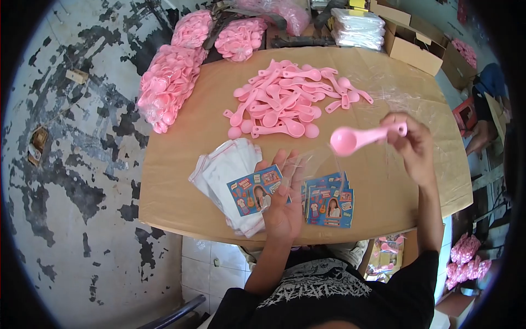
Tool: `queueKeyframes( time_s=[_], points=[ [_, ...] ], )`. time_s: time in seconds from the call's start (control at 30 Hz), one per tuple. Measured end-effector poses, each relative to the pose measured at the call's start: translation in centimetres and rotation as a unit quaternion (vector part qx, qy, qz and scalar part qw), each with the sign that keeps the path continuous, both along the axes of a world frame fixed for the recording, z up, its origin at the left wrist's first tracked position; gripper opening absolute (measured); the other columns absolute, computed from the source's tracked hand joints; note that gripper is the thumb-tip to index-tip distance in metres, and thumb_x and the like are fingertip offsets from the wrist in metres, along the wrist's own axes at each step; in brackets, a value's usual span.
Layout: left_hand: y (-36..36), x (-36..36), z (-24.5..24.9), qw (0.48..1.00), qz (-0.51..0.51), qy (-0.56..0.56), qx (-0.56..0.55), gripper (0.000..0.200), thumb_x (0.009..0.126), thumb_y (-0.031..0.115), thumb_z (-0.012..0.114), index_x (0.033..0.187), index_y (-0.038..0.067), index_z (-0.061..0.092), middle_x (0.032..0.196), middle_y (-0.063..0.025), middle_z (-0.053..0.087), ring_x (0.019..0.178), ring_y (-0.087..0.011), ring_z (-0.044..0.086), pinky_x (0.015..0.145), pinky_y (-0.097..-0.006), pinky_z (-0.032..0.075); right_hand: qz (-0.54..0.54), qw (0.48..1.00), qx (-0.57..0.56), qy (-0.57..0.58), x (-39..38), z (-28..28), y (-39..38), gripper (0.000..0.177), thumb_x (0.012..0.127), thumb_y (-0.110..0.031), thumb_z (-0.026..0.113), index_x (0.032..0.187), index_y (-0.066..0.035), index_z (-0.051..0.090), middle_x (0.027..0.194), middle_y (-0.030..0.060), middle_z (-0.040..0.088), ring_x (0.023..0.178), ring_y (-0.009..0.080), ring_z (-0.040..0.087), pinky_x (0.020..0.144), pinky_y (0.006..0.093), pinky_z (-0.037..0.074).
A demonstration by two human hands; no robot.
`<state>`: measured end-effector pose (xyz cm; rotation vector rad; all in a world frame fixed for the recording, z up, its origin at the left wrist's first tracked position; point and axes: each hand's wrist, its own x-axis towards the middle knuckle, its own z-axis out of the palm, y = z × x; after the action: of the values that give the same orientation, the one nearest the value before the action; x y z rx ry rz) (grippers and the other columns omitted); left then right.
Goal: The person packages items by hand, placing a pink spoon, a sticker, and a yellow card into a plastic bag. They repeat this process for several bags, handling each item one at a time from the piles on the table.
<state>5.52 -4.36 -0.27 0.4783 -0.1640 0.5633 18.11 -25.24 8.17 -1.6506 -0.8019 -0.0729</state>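
Note:
My right hand (415, 147) pinches the handle of a pink plastic spoon (359, 138), bowl pointing left, raised above the table. My left hand (283, 197) holds a small clear plastic bag (307, 164) together with a printed blue card (256, 189), thumb on the card. Just right of that hand lies a stack of printed cards (330, 202). Under and left of it sits a pile of clear empty bags (224, 172). A heap of loose pink spoons (290, 98) lies farther back on the brown table (175, 197).
Bags full of pink spoons (167, 85) stand at the table's far left, more at the back (240, 37). Cardboard boxes (413, 46) and a stack of clear packets (359, 27) are at the far right. Another person (487, 104) sits at the right edge.

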Motion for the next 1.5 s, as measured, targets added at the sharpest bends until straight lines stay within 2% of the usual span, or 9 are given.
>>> queueKeyframes(
  time_s=[0.3, 0.5, 0.6, 0.7, 0.8, 1.0, 1.2, 1.3, 1.5],
  points=[
    [-1.8, 0.1, 0.4, 0.993, -0.093, 0.039, -0.061, 0.052, 0.095, 0.021, 0.058, 0.141, 0.022, 0.035, 0.152, -0.0124, 0.03, 0.141, -0.0291, 0.028, 0.116, -0.0497, 0.029, 0.162, 0.977, -0.12, -0.072, -4.1, 2.1, 5.1, 0.016, 0.085, -0.005, 0.061, 0.1, 0.0, 0.064, 0.084, 0.007, 0.068, 0.076, 0.0112, 0.063, 0.07, 0.0287, 0.049],
    [-2.2, 0.3, 0.6, 0.971, -0.18, -0.019, -0.158, 0.073, 0.09, 0.021, 0.067, 0.146, 0.01, 0.024, 0.152, -0.019, 0.026, 0.142, -0.0296, 0.026, 0.118, -0.0449, 0.023, 0.101, 0.986, -0.122, -0.053, -3.8, 8.0, 5.2, 0.006, 0.084, -0.005, 0.065, 0.089, -0.002, 0.067, 0.078, 0.01, 0.065, 0.066, 0.0121, 0.06, 0.064, 0.026, 0.046],
    [-0.7, 0.0, 0.1, 0.992, -0.032, 0.032, 0.115, 0.084, 0.087, 0.022, 0.071, 0.148, 0.002, 0.016, 0.15, -0.0216, 0.029, 0.141, -0.0314, 0.027, 0.118, -0.0434, 0.022, -0.007, 0.976, -0.029, -0.214, -2.6, 9.8, 5.4, 0.005, 0.084, -0.006, 0.065, 0.087, -0.002, 0.067, 0.071, 0.0086, 0.063, 0.057, 0.011, 0.057, 0.057, 0.0255, 0.044],
    [-0.4, -0.5, 3.5, 0.767, 0.297, 0.119, 0.556, 0.084, 0.084, 0.019, 0.073, 0.147, 0.001, 0.021, 0.145, -0.0222, 0.034, 0.133, -0.0324, 0.039, 0.112, -0.0395, 0.031, 0.037, 0.952, -0.24, -0.185, -2.7, 9.2, 6.1, 0.006, 0.084, -0.007, 0.065, 0.084, -0.001, 0.067, 0.065, 0.0061, 0.062, 0.051, 0.011, 0.055, 0.052, 0.0257, 0.043],
    [-1.2, -0.6, 4.5, 0.72, 0.174, 0.191, 0.644, 0.07, 0.089, 0.016, 0.067, 0.144, -0.004, 0.028, 0.137, -0.016, 0.047, 0.12, -0.0268, 0.053, 0.102, -0.0352, 0.04, 0.131, 0.955, -0.191, -0.183, -2.7, 6.5, 7.5, 0.009, 0.085, -0.009, 0.064, 0.084, 0.0, 0.067, 0.06, 0.0053, 0.059, 0.051, 0.0129, 0.053, 0.054, 0.026, 0.044],
    [-0.3, -1.3, 3.0, 0.912, -0.149, 0.14, 0.354, 0.045, 0.101, 0.009, 0.047, 0.142, -0.003, 0.033, 0.128, -0.0108, 0.051, 0.114, -0.0127, 0.049, 0.099, -0.0281, 0.04, 0.124, 0.989, -0.063, -0.048, -0.5, 5.0, 7.2, 0.028, 0.088, -0.013, 0.067, 0.113, -0.002, 0.06, 0.089, 0.0078, 0.067, 0.07, 0.0105, 0.062, 0.064, 0.0261, 0.048],
    [0.5, -3.3, 3.7, 0.872, -0.178, 0.182, 0.418, 0.042, 0.102, 0.008, 0.043, 0.142, -0.002, 0.035, 0.131, -0.0103, 0.051, 0.119, -0.0137, 0.05, 0.1, -0.0272, 0.04, 0.23, 0.959, -0.139, 0.095, -0.4, 2.9, 6.4, 0.035, 0.086, -0.006, 0.071, 0.119, -0.005, 0.058, 0.088, 0.006, 0.068, 0.08, 0.0087, 0.066, 0.069, 0.0233, 0.051],
    [-0.3, -1.5, 5.0, 0.925, -0.089, 0.207, 0.307, 0.038, 0.103, 0.007, 0.039, 0.14, 0.0, 0.039, 0.128, -0.0105, 0.054, 0.101, -0.0131, 0.061, 0.09, -0.0275, 0.048, 0.223, 0.959, -0.167, 0.06, -0.7, 2.9, 6.4, 0.032, 0.086, -0.005, 0.066, 0.117, -0.003, 0.059, 0.095, 0.0135, 0.07, 0.083, 0.0222, 0.068, 0.075, 0.0314, 0.054],
    [-0.6, -0.7, 5.3, 0.866, 0.044, 0.224, 0.446, 0.04, 0.102, 0.009, 0.042, 0.139, -0.004, 0.04, 0.115, -0.0107, 0.06, 0.08, -0.011, 0.066, 0.074, -0.0233, 0.054, 0.049, 0.908, -0.149, -0.389, -0.5, 2.6, 6.7, 0.028, 0.076, -0.009, 0.071, 0.104, -0.008, 0.068, 0.099, 0.0058, 0.064, 0.087, 0.0257, 0.06, 0.076, 0.0366, 0.051]
  ],
)
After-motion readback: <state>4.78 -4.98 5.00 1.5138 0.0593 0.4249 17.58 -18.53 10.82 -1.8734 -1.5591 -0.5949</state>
